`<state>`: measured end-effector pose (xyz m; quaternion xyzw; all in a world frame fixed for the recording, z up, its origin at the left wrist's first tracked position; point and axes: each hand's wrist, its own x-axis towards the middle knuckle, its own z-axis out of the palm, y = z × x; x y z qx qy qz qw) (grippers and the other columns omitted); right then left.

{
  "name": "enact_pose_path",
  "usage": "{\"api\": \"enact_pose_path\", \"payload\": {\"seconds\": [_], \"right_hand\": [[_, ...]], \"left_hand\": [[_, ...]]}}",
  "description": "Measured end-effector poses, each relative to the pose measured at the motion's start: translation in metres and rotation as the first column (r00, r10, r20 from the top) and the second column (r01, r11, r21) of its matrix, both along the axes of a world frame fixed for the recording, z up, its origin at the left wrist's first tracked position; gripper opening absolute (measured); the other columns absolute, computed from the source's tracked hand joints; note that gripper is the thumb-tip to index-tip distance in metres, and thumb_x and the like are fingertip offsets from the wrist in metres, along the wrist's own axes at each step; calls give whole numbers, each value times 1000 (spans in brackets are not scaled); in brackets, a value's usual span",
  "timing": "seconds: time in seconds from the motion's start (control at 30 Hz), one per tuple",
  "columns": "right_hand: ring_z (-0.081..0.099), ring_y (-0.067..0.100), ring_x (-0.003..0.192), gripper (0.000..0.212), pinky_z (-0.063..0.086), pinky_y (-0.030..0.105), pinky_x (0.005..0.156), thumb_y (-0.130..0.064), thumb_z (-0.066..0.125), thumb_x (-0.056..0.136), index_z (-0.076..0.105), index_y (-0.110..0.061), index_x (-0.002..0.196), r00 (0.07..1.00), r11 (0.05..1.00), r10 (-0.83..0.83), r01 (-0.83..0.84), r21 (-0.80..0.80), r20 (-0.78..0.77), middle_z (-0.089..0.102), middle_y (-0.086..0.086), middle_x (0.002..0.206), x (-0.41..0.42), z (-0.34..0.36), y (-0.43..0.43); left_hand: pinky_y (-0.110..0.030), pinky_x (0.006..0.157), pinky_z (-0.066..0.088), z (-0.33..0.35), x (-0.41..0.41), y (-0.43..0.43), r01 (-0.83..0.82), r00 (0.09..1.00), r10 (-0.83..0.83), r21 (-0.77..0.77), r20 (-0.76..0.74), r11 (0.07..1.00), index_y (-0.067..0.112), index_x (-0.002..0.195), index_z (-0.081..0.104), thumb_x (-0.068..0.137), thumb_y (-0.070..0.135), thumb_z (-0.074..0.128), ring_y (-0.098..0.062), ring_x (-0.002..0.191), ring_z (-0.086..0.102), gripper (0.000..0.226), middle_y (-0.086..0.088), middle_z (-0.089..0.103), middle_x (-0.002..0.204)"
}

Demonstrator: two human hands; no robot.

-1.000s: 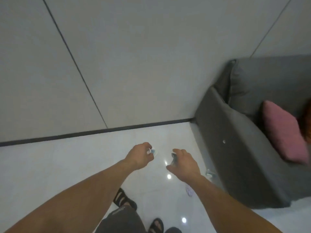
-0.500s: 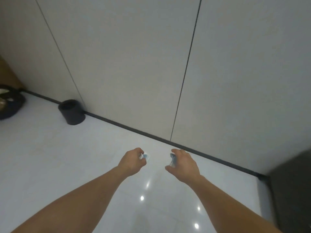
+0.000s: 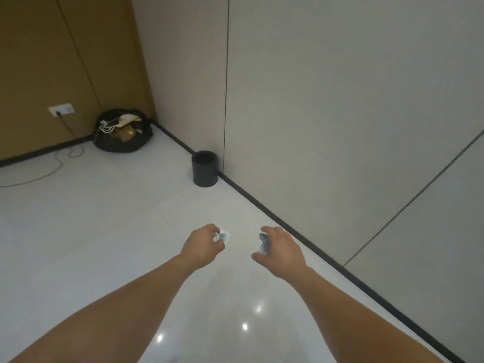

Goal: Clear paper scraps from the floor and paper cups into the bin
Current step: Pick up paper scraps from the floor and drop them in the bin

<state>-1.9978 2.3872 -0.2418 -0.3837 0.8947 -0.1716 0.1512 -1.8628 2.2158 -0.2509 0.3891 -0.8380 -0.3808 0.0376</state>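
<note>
Scraps are in both our hands in the head view, the only one we have: the left hand (image 3: 203, 247) has its fingers curled round a pale scrap (image 3: 224, 236) that pokes out past the knuckles, and the right hand (image 3: 281, 251) pinches a second scrap (image 3: 264, 244) between thumb and curled fingers. Both are held above the floor (image 3: 104, 231), well short of the bin (image 3: 204, 169), which stands against the wall (image 3: 340, 100) ahead. We judge the carry to be the first risk: each scrap shows only a small gripped part, so a loosened hold could let one flutter to the tiles. At the bin, the mouth looks narrow and the paper light, so letting go too high or off to one side could send it past the rim. A bag (image 3: 123, 132) of rubbish in the far corner could be mistaken for the target, and a cable (image 3: 52, 169) trails near it, a trip hazard if we stray left.
</note>
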Motion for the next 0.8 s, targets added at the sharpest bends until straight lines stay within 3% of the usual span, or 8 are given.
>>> {"api": "enact_pose_path", "payload": {"seconds": [0.37,0.63,0.8], "right_hand": [[44,18,124,73,42,31,96,-50,69,79,39,-27,142,980,980,199,-198,-26,15,45,-5,139,-54,-21,-218],[44,18,123,74,42,32,95,-51,69,77,39,-29,141,949,948,315,-314,-54,19,46,-6,136,-107,-11,-378],[45,17,122,73,42,31,92,-51,68,76,40,-30,140,931,931,365,-365,-4,24,47,-6,134,-126,-18,-462]], "left_hand": [[-29,79,52,2,-34,-169,-190,981,192,-39,27,981,20,117,58,85,30,60,-20,88,60,33,-3,63,110],[-25,71,47,21,-70,-305,-334,941,336,-54,34,941,20,119,58,85,31,60,-19,91,59,36,-4,63,112],[-29,79,52,8,-88,-379,-375,926,375,-18,30,927,20,118,59,84,31,61,-20,93,61,36,-3,63,112]]}}
